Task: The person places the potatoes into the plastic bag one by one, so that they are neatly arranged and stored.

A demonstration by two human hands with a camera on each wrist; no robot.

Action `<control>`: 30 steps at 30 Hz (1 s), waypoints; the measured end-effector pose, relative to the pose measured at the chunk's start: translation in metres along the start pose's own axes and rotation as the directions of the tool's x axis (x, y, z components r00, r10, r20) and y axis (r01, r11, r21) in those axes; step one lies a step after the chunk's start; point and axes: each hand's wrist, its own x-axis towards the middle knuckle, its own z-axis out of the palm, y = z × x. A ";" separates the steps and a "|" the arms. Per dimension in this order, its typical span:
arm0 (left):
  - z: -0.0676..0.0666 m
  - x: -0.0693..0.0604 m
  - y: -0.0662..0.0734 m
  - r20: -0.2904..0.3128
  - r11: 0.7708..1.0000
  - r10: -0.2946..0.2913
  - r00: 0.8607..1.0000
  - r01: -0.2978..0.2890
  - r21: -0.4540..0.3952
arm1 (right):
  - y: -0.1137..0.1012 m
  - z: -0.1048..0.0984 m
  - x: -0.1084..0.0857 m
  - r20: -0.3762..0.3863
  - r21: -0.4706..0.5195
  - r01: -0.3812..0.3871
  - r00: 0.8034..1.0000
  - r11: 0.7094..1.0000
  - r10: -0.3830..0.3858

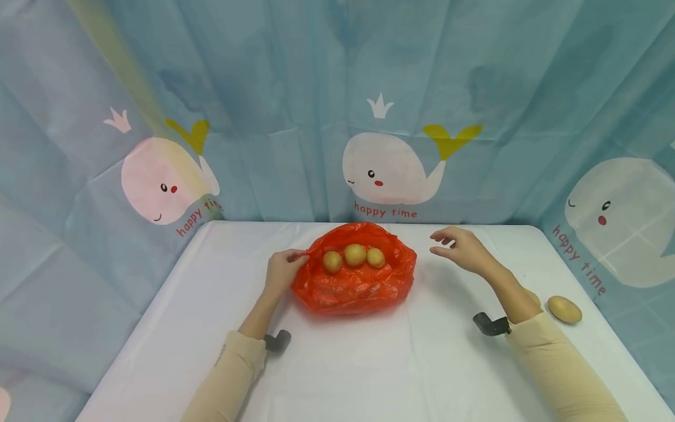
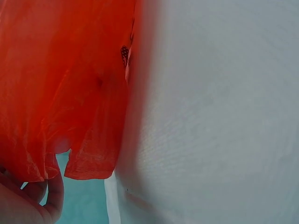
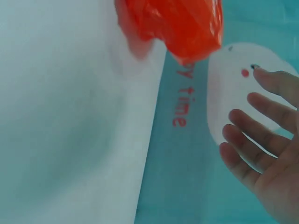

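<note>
A red plastic bag [image 1: 353, 296] lies with its mouth open on the white table, and three potatoes [image 1: 355, 255] show inside it. At the bag's left edge, my left hand [image 1: 282, 272] pinches the rim between thumb and fingers; the left wrist view shows these fingers [image 2: 55, 191] on the thin plastic. My right hand [image 1: 464, 251] is held above the table to the right of the bag, apart from it. Its fingers are spread and relaxed in the right wrist view, with nothing in the palm [image 3: 280, 186].
On the table's right side lies another potato [image 1: 564, 309], and a further one [image 1: 534, 296] is partly hidden behind my right forearm. A blue curtain [image 1: 295, 170] with whale prints hangs behind and beside the white table [image 1: 369, 375].
</note>
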 end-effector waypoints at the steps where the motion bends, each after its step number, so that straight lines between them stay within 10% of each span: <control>1: 0.000 0.000 0.000 0.001 1.000 0.000 1.000 0.000 0.000 | 0.002 -0.002 -0.003 -0.002 -0.006 -0.004 1.000 1.000 0.004; 30: -0.002 -0.002 -0.001 -0.002 1.000 -0.012 1.000 0.012 -0.006 | 0.063 -0.049 -0.085 0.063 -0.143 -0.286 0.953 0.947 0.298</control>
